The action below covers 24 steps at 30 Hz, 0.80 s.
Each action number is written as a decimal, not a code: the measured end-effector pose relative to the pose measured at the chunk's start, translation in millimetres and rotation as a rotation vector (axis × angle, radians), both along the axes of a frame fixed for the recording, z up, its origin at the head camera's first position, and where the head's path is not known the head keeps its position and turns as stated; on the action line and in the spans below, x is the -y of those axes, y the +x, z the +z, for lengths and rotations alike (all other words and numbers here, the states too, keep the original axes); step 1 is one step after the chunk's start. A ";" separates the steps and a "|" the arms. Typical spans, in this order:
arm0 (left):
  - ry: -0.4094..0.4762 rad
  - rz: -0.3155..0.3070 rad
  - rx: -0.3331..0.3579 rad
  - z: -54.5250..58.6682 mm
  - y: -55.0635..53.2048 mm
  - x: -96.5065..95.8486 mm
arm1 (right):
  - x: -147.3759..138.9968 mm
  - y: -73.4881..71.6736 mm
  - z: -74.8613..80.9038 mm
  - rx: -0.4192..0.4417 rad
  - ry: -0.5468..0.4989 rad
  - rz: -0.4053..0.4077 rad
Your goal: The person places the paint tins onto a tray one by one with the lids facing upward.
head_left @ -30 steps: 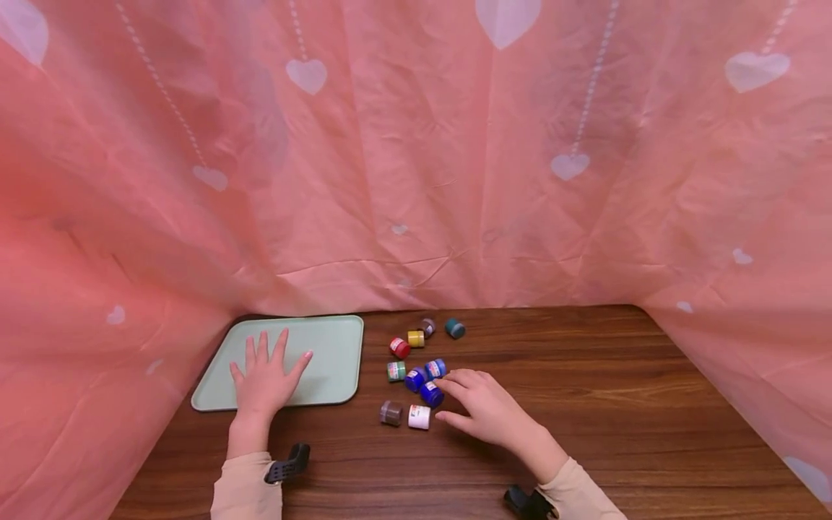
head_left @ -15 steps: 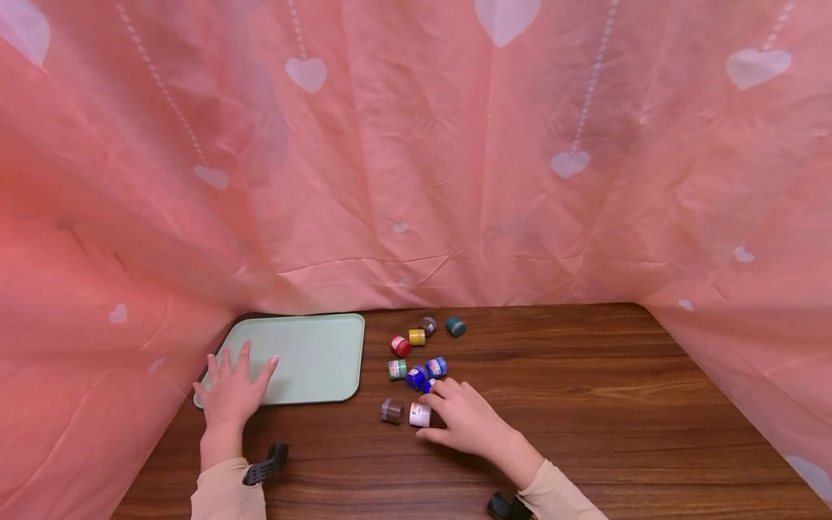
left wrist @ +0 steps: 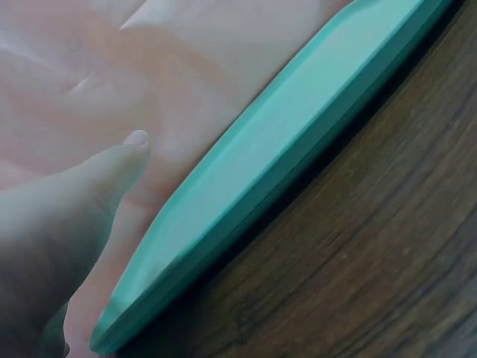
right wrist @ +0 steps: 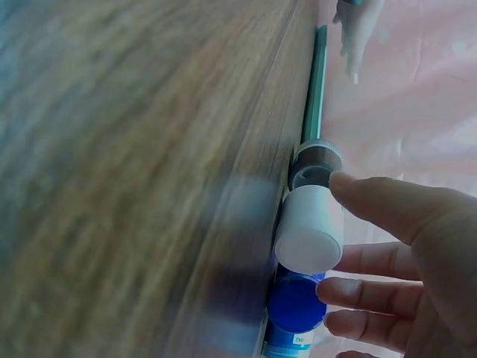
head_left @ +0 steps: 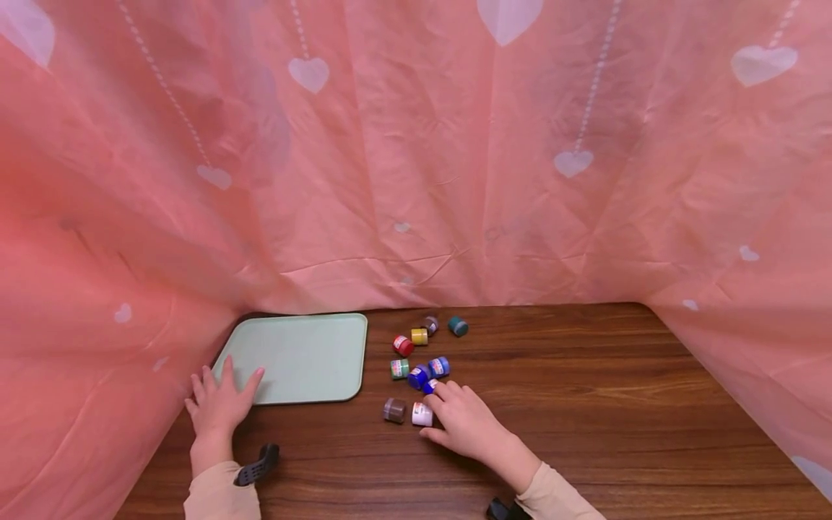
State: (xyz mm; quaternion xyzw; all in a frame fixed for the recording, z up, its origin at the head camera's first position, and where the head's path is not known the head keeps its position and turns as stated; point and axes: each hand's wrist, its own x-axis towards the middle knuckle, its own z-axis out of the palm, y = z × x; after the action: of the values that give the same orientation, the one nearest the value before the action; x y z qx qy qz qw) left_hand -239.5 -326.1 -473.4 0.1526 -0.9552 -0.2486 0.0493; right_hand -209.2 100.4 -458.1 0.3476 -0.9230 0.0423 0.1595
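My left hand (head_left: 217, 410), fingers spread, hovers over the front left corner of a pale green tray (head_left: 305, 361). In the left wrist view its thumb (left wrist: 112, 171) stands beside the tray's rim (left wrist: 253, 186), apart from it. My right hand (head_left: 468, 426) is over a white paint jar (head_left: 421, 414) lying on its side. In the right wrist view the thumb (right wrist: 373, 198) and fingertips are beside the white jar, with the fingers loosely bent. Partly covered by the fingers is a dark blue paint jar (head_left: 430, 387). A brown jar (head_left: 393, 410) lies left of the white one.
Farther back lie two blue jars (head_left: 438, 367), a green jar (head_left: 399, 369), a red jar (head_left: 403, 345), a yellow jar (head_left: 419, 336), a dark purple-grey jar (head_left: 430, 325) and a teal jar (head_left: 458, 326). Pink curtain (head_left: 455, 180) surrounds the wooden table (head_left: 617, 404).
My left hand has moved left and toward me, from over the tray's middle to its corner. The right hand has shifted left and slightly nearer, over the white jar.
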 end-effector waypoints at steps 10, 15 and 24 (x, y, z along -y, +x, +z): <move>0.025 -0.008 0.068 -6.5 0.1 9.4 | 1.6 1.7 -0.7 0.005 0.013 -0.022; 0.030 -0.021 0.098 -7.9 2.0 10.1 | 2.9 2.4 0.2 0.006 0.013 -0.027; -0.001 -0.036 0.126 -10.2 2.8 11.2 | 3.7 1.5 -1.4 -0.018 0.009 -0.035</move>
State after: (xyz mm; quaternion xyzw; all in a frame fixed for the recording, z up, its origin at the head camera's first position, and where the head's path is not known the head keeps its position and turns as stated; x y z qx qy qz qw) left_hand -236.7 -337.3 -483.7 0.1506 -0.9592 -0.2389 -0.0153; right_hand -207.8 96.7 -459.5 0.3326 -0.9277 0.0321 0.1667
